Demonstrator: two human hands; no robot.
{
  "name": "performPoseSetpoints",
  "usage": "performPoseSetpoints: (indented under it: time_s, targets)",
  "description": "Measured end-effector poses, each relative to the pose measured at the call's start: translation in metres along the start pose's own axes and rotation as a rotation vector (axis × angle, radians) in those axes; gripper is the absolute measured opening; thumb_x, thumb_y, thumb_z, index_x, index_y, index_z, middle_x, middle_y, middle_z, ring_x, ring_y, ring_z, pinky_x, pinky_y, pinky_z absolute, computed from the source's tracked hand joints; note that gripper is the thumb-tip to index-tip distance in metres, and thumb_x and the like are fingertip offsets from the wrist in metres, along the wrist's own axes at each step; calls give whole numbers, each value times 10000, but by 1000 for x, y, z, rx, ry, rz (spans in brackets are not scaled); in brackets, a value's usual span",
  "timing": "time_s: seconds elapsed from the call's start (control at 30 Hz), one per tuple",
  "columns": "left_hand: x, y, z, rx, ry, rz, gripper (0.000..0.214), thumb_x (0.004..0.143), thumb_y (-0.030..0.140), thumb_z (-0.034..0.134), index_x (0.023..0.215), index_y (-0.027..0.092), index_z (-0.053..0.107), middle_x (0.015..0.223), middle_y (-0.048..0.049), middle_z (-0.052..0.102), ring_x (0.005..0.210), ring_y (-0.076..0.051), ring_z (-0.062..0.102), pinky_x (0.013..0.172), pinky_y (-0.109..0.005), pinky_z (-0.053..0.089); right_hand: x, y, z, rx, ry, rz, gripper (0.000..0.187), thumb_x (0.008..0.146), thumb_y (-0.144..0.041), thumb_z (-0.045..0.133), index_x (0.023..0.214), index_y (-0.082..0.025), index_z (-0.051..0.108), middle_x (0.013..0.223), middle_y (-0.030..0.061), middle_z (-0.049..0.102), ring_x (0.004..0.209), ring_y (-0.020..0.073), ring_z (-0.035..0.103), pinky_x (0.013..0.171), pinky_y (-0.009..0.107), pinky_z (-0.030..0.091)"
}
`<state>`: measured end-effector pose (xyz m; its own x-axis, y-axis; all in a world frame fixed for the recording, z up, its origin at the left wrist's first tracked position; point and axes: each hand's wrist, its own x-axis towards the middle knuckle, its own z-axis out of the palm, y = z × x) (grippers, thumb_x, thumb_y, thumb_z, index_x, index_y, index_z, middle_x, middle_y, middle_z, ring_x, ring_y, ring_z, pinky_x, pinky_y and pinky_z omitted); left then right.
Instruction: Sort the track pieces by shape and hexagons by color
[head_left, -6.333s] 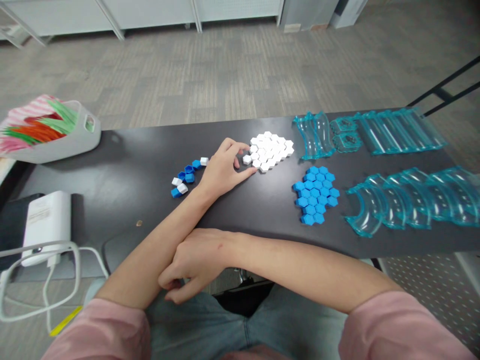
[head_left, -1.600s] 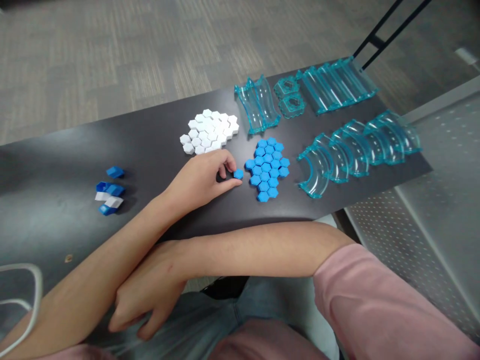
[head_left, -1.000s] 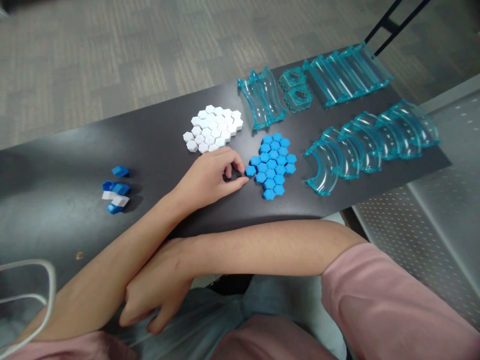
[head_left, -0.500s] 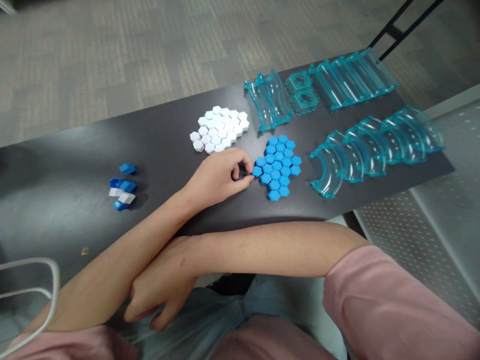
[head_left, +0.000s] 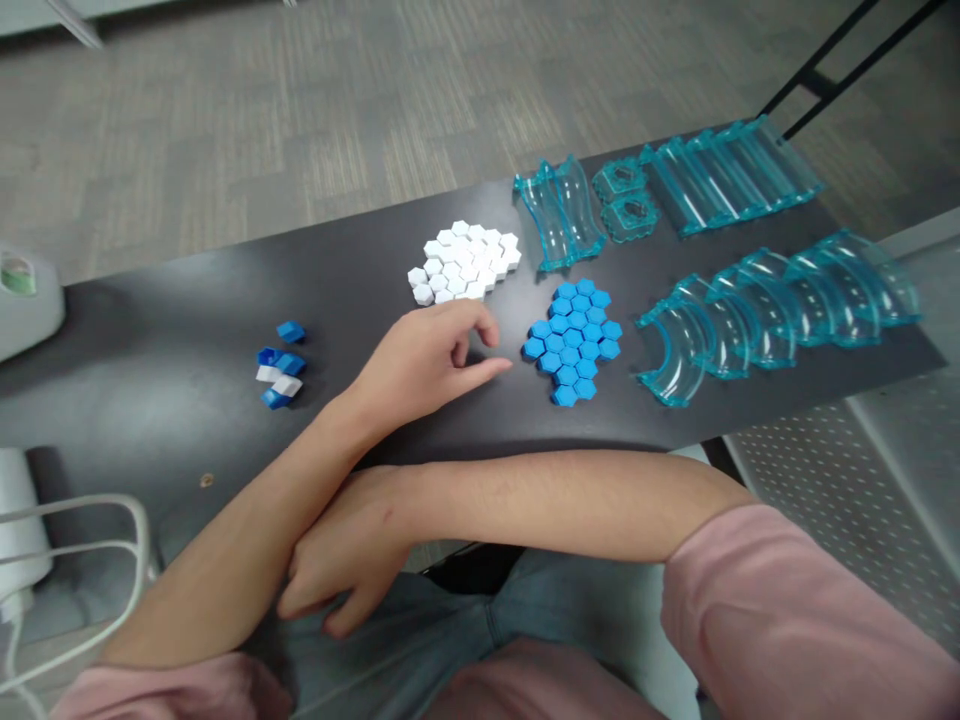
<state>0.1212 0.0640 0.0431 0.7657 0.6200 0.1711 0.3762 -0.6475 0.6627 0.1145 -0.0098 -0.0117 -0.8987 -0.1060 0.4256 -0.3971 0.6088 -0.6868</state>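
Note:
My left hand (head_left: 424, 362) rests on the black table (head_left: 150, 330), just left of a flat cluster of blue hexagon tiles (head_left: 574, 338). Its fingers are loosely curled and apart, the thumb points at the cluster, and nothing is in it. A cluster of white hexagon tiles (head_left: 463, 262) lies just beyond the hand. A small pile of blue and white tiles (head_left: 279, 366) sits further left. My right hand (head_left: 349, 560) lies under the left forearm on my jeans, fingers loose, holding nothing.
Clear turquoise curved track pieces (head_left: 772, 310) line the right of the table, with straight ones (head_left: 727, 175) and an S-shaped pair (head_left: 559, 212) behind. A white container (head_left: 22, 300) stands at the far left. White cable (head_left: 82, 540) loops at lower left.
My left hand slid a single blue tile rightward into the blue cluster, let it go and drew back a little to the left. The right hand stayed on my lap.

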Motion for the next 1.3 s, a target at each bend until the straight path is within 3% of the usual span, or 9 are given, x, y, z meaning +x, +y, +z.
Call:
performPoseSetpoints:
  time_s: [0.13, 0.27, 0.4, 0.5, 0.6, 0.77, 0.9, 1.13, 1.3]
  targets:
    - [-32, -26, -63, 124, 403, -169, 322, 1127, 601, 816, 1088, 292, 737, 892, 27, 714, 790, -175, 591, 740, -397, 458, -6, -4, 3, -206, 33, 72, 231, 1088, -288, 804, 861, -334, 799, 897, -115, 888, 854, 178, 840, 662, 353, 472]
    - [-90, -74, -110, 166, 707, -390, 566, 1057, 833, 791, 1080, 276, 699, 924, 60, 652, 757, -110, 446, 731, -363, 378, -10, -9, -1, -203, 51, 123, 259, 1127, -387, 768, 878, -316, 758, 955, -81, 894, 879, 186, 841, 655, 356, 468]
    - [-145, -98, -101, 57, 679, -573, 579, 1022, 845, 780, 1167, 288, 721, 977, 49, 679, 725, -105, 428, 671, -347, 348, -20, -16, -22, -158, 126, 131, 287, 1187, -354, 683, 913, -285, 734, 946, -69, 854, 901, 156, 814, 729, 325, 493]
    - [-159, -97, -83, 39, 597, -554, 411, 1010, 616, 791, 1213, 259, 768, 1059, -7, 736, 732, -133, 500, 669, -357, 418, -36, -15, -43, -275, 443, 321, 168, 1176, -311, 702, 1025, -258, 751, 942, -38, 795, 854, 171, 739, 840, 343, 502]
    - [-157, -93, -80, 58, 533, -467, 275, 964, 407, 750, 1156, 226, 827, 1132, -54, 741, 743, -139, 560, 726, -350, 504, -52, -5, -59, -383, 658, 597, 103, 1154, -277, 685, 1213, -262, 768, 1142, 18, 778, 965, 199, 730, 908, 337, 551]
    - [-156, -92, -88, -6, 416, -422, 263, 984, 370, 753, 1150, 227, 899, 1138, -61, 719, 712, -125, 569, 740, -324, 545, -66, 15, -65, -518, 632, 806, 385, 1108, -248, 752, 1484, -331, 761, 1455, 61, 706, 1088, 226, 747, 866, 329, 586]
    - [-161, -91, -88, -17, 398, -374, 262, 1011, 429, 800, 1152, 238, 911, 1086, -48, 714, 714, -130, 574, 765, -325, 560, -68, 21, -64, -535, 613, 792, 330, 1126, -226, 751, 1430, -347, 794, 1466, 61, 704, 1166, 238, 753, 908, 331, 612]
    - [-171, -93, -93, -10, 425, -381, 265, 1005, 490, 815, 1088, 240, 850, 1161, -85, 808, 809, -193, 685, 821, -364, 593, -87, 15, -70, -453, 645, 738, 161, 1154, -285, 708, 1301, -261, 770, 1290, 67, 759, 797, 169, 653, 856, 348, 592]
    - [-162, -81, -88, -73, 543, -389, 294, 1053, 500, 797, 1176, 233, 802, 1133, -82, 856, 863, -211, 730, 762, -331, 555, -102, 4, -77, -457, 742, 786, 272, 1145, -416, 720, 1361, -259, 773, 1265, 67, 795, 719, 159, 606, 796, 353, 580]
